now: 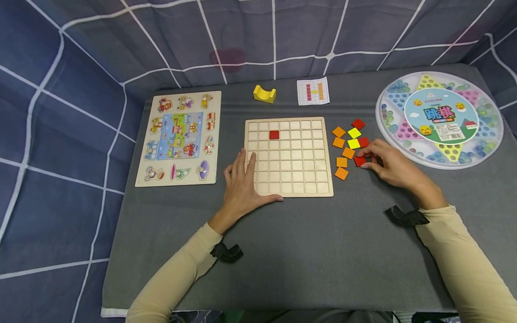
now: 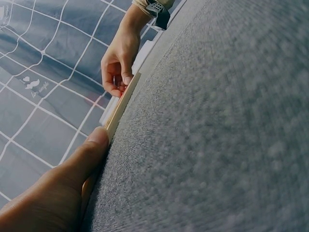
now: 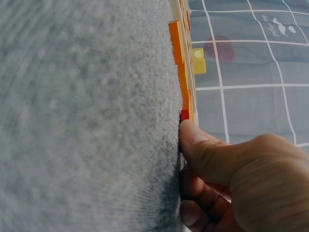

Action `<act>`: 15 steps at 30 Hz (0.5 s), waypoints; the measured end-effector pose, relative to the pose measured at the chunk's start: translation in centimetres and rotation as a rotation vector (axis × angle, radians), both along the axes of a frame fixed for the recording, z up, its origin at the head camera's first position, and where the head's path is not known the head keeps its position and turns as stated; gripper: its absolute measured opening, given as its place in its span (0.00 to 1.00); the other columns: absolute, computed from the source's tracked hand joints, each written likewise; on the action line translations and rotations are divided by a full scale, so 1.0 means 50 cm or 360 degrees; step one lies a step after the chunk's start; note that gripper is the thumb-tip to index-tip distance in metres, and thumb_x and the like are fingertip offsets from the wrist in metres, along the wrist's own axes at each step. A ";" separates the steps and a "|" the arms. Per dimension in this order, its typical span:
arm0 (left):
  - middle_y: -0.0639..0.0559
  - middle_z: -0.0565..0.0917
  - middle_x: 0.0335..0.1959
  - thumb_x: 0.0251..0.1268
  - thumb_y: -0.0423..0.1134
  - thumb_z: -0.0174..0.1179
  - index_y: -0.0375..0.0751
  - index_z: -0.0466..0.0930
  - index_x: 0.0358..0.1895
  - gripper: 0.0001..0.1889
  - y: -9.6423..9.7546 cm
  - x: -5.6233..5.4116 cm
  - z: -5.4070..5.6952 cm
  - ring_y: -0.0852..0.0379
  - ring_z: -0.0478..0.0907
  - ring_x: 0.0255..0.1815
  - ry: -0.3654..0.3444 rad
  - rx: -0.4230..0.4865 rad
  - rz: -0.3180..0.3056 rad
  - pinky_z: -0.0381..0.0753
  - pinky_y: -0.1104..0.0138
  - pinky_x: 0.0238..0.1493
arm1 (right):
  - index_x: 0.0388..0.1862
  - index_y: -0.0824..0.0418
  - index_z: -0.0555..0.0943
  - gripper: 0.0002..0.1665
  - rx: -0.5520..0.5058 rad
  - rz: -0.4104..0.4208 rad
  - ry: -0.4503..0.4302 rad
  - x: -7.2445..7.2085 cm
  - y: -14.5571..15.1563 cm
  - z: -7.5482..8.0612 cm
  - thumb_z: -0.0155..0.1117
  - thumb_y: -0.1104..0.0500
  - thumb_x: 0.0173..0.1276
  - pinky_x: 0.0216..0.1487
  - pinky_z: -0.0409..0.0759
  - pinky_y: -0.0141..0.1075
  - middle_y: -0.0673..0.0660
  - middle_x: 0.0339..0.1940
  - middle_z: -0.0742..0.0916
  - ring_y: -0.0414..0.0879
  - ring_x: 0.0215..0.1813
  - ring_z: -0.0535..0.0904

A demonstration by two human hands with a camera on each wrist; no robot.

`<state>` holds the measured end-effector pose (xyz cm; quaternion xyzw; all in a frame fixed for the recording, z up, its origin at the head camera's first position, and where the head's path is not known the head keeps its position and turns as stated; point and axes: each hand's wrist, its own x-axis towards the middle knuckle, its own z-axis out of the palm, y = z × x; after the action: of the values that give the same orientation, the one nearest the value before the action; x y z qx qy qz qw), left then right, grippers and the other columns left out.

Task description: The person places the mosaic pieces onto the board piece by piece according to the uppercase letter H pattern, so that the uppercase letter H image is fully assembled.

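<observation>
A wooden grid board lies mid-table in the head view, with one red square tile seated in a cell near its top. My left hand rests on the board's lower left corner, fingers straight along the left side and thumb along the near edge. Right of the board, my right hand pinches another red tile between thumb and fingers; the right wrist view shows that tile low by the cloth at the thumb tip. Around it lie several orange tiles, yellow tiles and red ones.
Behind the board are a yellow curved block and a pattern card. A picture puzzle board lies at the left, a round Chinese checkers set at the right. A tiled-pattern cloth hangs behind the grey table.
</observation>
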<state>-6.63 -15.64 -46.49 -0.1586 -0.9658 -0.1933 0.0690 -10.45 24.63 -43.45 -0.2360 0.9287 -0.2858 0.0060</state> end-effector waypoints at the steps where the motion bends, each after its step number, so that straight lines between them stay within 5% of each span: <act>1: 0.33 0.52 0.77 0.25 0.78 0.70 0.38 0.52 0.77 0.73 0.000 0.000 0.001 0.39 0.51 0.77 0.0000 0.0000 0.0001 0.54 0.44 0.63 | 0.44 0.63 0.82 0.16 -0.0002 0.0003 0.0005 0.000 0.000 0.000 0.70 0.74 0.58 0.33 0.62 0.27 0.53 0.33 0.75 0.38 0.34 0.65; 15: 0.32 0.53 0.77 0.25 0.77 0.71 0.37 0.53 0.77 0.73 -0.001 0.000 0.004 0.38 0.52 0.77 0.0030 0.0016 -0.0015 0.55 0.44 0.62 | 0.44 0.63 0.83 0.16 -0.0034 -0.0027 0.0050 0.007 -0.011 0.008 0.71 0.73 0.57 0.31 0.62 0.26 0.54 0.33 0.75 0.39 0.31 0.66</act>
<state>-6.65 -15.70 -46.30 -0.1646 -0.9634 -0.1970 0.0778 -10.08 24.09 -43.03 -0.2327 0.9276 -0.2919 -0.0136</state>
